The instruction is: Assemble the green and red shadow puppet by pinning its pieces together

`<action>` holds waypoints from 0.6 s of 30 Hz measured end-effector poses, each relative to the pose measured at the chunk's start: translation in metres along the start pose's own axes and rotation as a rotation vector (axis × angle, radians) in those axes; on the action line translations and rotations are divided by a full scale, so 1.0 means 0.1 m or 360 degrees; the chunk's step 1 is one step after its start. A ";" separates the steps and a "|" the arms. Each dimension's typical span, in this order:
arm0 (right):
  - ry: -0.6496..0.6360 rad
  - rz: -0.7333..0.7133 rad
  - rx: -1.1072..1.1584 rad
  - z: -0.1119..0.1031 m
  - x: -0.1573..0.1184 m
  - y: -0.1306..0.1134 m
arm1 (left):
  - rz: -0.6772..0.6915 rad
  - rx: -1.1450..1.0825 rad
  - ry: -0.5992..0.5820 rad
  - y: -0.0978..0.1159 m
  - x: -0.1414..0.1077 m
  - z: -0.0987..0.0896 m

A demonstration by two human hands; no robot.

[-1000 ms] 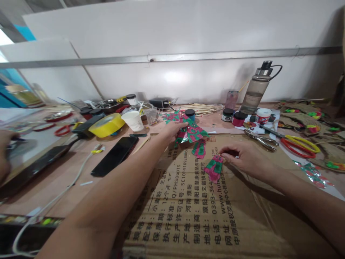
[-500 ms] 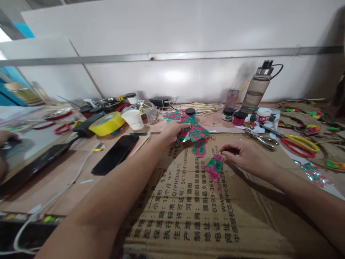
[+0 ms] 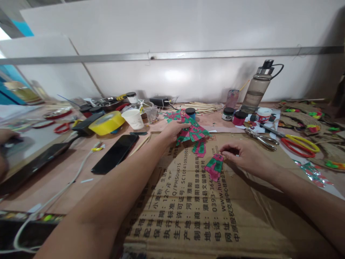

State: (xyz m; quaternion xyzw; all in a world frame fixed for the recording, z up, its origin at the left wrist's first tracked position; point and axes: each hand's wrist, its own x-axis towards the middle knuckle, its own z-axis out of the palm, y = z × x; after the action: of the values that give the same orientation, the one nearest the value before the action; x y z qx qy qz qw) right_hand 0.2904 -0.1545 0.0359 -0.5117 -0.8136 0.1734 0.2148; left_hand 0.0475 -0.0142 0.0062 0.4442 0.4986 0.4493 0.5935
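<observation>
On the left, my left hand (image 3: 176, 130) is closed around the edge of a larger pink and green painted cut-out (image 3: 198, 131) with small holes in it. Just below it is a second painted piece (image 3: 199, 148), partly overlapped by the first. My right hand (image 3: 238, 156) has its thumb and forefinger pinched at the upper corner of a small fan-shaped pink and green piece (image 3: 214, 167). Printed cardboard (image 3: 172, 216) lies under both hands. Whether a thread joins the pieces is too fine to tell.
Around the cardboard lie a phone (image 3: 115, 154), yellow tape (image 3: 107, 123), a paper cup (image 3: 133, 119), pliers (image 3: 261, 139) and red-and-yellow scissors (image 3: 299, 145). Paint jars (image 3: 239, 118) and a water bottle (image 3: 256, 88) stand behind. Another person's hand (image 3: 7, 138) shows at far left.
Both of my hands and the painted pieces stay almost exactly where they were. The other person's hand at the far left has shifted slightly.
</observation>
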 end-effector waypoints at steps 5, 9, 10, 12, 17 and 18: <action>0.0002 -0.0014 -0.0016 0.01 0.00 0.00 | -0.0008 0.0007 -0.0017 -0.01 0.01 -0.02; -0.0019 -0.0017 0.0001 0.00 0.00 0.00 | -0.0033 0.0004 -0.0044 0.01 -0.02 0.00; -0.0026 -0.0010 0.0001 0.00 0.00 0.00 | -0.0037 0.0006 -0.0048 0.01 -0.03 0.01; -0.0033 -0.0001 0.0006 -0.01 0.00 0.00 | -0.0038 0.0021 -0.0043 0.03 -0.04 0.02; -0.0049 0.0009 0.0022 -0.01 0.00 0.01 | 0.0000 0.0309 0.0052 0.05 -0.07 0.01; -0.0055 0.0011 0.0013 -0.01 0.01 0.01 | 0.0030 0.0441 0.0102 0.06 -0.08 0.00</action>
State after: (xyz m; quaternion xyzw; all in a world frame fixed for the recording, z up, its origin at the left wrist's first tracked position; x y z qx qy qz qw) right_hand 0.2915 -0.1535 0.0366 -0.5104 -0.8148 0.1863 0.2023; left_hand 0.0461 -0.0205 0.0136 0.5119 0.5704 0.3956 0.5060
